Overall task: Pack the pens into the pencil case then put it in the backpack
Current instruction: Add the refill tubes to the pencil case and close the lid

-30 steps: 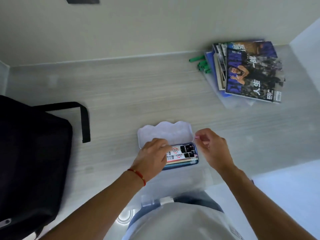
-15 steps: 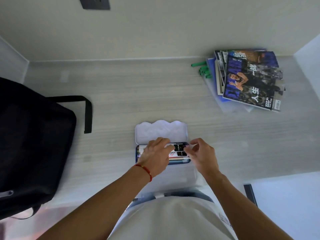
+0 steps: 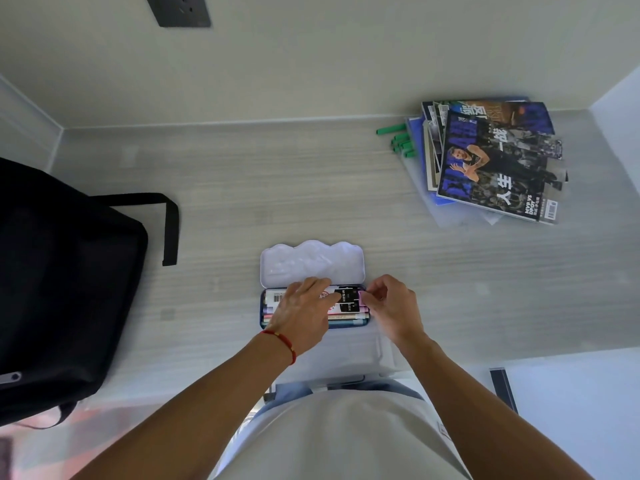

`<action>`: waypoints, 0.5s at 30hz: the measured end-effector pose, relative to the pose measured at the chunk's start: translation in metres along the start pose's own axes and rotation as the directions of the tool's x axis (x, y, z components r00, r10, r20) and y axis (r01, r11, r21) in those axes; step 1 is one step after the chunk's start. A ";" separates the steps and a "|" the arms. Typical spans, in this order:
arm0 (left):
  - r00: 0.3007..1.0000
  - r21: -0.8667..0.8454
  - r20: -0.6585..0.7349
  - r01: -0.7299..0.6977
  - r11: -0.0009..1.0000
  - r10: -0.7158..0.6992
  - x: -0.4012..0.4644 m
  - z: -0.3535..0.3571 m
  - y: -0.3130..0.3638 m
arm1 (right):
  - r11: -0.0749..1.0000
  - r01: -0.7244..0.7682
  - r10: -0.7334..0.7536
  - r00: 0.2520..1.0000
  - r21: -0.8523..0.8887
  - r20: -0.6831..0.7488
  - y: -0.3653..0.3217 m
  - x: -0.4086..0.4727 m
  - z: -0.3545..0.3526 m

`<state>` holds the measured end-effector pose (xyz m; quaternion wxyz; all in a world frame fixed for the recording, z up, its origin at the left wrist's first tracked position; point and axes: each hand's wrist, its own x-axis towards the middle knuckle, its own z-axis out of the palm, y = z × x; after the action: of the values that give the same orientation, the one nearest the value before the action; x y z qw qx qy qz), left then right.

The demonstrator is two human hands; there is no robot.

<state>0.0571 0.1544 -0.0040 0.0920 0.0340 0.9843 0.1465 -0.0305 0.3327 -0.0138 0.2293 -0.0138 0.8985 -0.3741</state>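
Wood-grain desk (image 3: 346, 188) is supporting the open pencil case (image 3: 313, 268), left hand (image 3: 301, 315) lying spread over the pens (image 3: 349, 308), right hand (image 3: 394, 306) pinching their 3 o'clock ends.

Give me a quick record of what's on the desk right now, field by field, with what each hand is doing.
pencil case: open on the desk, lid folded back, blue tray full of pens
left hand: resting flat on the pens
right hand: fingertips pinching at the tray's right end
backpack: black, at the desk's left side, apart from the case
magazines: stacked at far right
green markers: beside the stack, partly under it
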 end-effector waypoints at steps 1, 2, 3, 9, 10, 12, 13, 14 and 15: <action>1.000 -0.002 -0.003 0.001 1.000 -0.001 0.000 0.000 0.000 | 1.000 -0.012 0.012 1.000 -0.001 0.002 -0.001 0.001 0.001; 1.000 -0.006 -0.007 0.002 1.000 -0.002 0.000 0.000 0.000 | 1.000 -0.024 0.024 1.000 0.002 0.003 -0.001 0.001 0.001; 1.000 -0.011 -0.014 0.003 1.000 -0.003 0.000 0.000 0.000 | 0.999 -0.032 0.032 0.999 0.008 0.002 -0.001 0.002 0.001; 0.998 -0.098 -0.060 0.000 0.995 -0.006 -0.002 -0.003 -0.003 | 1.000 0.011 -0.011 1.000 -0.013 -0.005 0.000 0.000 0.000; 0.995 -0.142 -0.095 0.007 0.990 -0.021 -0.002 -0.006 -0.005 | 1.000 0.018 -0.018 1.000 -0.010 -0.019 -0.002 0.003 -0.001; 0.980 -0.199 -0.178 0.053 0.978 -0.090 -0.001 -0.012 -0.013 | 1.000 0.021 -0.022 0.999 -0.019 -0.039 -0.009 0.012 -0.002; 0.966 -0.206 -0.209 0.110 0.972 -0.153 0.001 -0.015 -0.018 | 0.999 0.022 -0.023 0.999 -0.031 -0.028 -0.013 0.018 -0.003; 0.946 -0.207 -0.223 0.192 0.959 -0.237 0.003 -0.019 -0.024 | 0.998 0.030 -0.030 1.000 -0.050 -0.005 -0.019 0.024 -0.003; 0.919 -0.215 -0.207 0.293 0.932 -0.337 0.006 -0.022 -0.031 | 0.997 0.041 -0.040 0.999 -0.063 0.021 -0.023 0.031 -0.004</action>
<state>0.0462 0.1194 0.0066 -0.0026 -0.1518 0.9635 0.2207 -0.0631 0.3121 -0.0081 0.2299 -0.0429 0.9071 -0.3499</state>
